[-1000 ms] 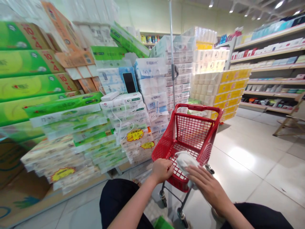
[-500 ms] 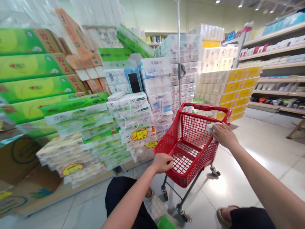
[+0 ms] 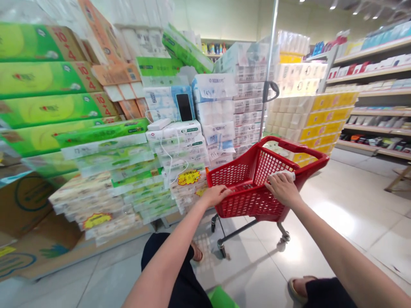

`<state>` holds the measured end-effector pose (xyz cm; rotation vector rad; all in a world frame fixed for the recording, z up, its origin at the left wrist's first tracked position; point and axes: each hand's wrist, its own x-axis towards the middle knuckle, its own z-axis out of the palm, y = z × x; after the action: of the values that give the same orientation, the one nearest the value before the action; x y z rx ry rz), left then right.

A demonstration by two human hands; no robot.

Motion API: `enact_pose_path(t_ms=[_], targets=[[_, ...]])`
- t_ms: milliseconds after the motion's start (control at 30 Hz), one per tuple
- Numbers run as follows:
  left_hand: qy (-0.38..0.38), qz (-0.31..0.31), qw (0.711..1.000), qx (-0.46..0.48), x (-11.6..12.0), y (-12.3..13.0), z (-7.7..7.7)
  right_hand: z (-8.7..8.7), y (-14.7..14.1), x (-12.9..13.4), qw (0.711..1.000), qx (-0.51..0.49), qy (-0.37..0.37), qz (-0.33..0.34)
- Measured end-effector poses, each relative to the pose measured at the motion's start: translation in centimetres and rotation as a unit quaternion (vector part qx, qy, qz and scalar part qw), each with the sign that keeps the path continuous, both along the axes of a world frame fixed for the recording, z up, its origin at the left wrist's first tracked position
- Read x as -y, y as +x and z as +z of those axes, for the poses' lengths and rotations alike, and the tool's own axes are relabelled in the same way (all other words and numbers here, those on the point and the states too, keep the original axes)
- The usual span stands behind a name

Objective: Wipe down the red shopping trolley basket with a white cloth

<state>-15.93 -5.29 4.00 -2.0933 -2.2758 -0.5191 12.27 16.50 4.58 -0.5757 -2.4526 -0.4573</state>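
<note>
A red plastic shopping cart (image 3: 244,209) stands side-on in front of me, its basket holding nothing that I can see. My left hand (image 3: 215,196) is closed over the basket's rim near its front corner. Under the fingers of my right hand (image 3: 284,188) lies a white cloth (image 3: 287,175), pressed on the rim nearer the push handle (image 3: 295,149). A tall metal pole (image 3: 271,47) with a grey hook (image 3: 271,90) rises from behind the handle end, leaning slightly.
Stacked tissue packs (image 3: 128,162) line the left, with a phone (image 3: 184,107) and a white cable on top. An open cardboard box (image 3: 35,231) sits lower left. Yellow-ended packs (image 3: 330,115) and shelving (image 3: 382,85) are at right. Something green (image 3: 221,297) lies between my feet.
The cart has turned, so its long side now faces me and its handle end has swung right. My right hand has moved left and down with the cloth along the rim.
</note>
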Motion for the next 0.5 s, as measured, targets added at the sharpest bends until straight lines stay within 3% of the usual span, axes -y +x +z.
enact_pose_path(t_ms=[233, 367, 500], targets=[[0.014, 0.048, 0.998, -0.037, -1.9, 2.3, -2.2, -0.9, -2.9, 2.8, 0.998, -0.021, -0.024, 0.047], [-0.001, 0.044, 0.998, -0.035, -2.4, 2.0, -2.3, -1.8, -3.9, 4.4, 0.996, -0.003, -0.03, 0.083], [-0.017, 0.041, 0.998, -0.036, -2.3, 1.5, -2.1, -1.0, -3.5, 3.9, 0.992, 0.025, -0.039, 0.114]])
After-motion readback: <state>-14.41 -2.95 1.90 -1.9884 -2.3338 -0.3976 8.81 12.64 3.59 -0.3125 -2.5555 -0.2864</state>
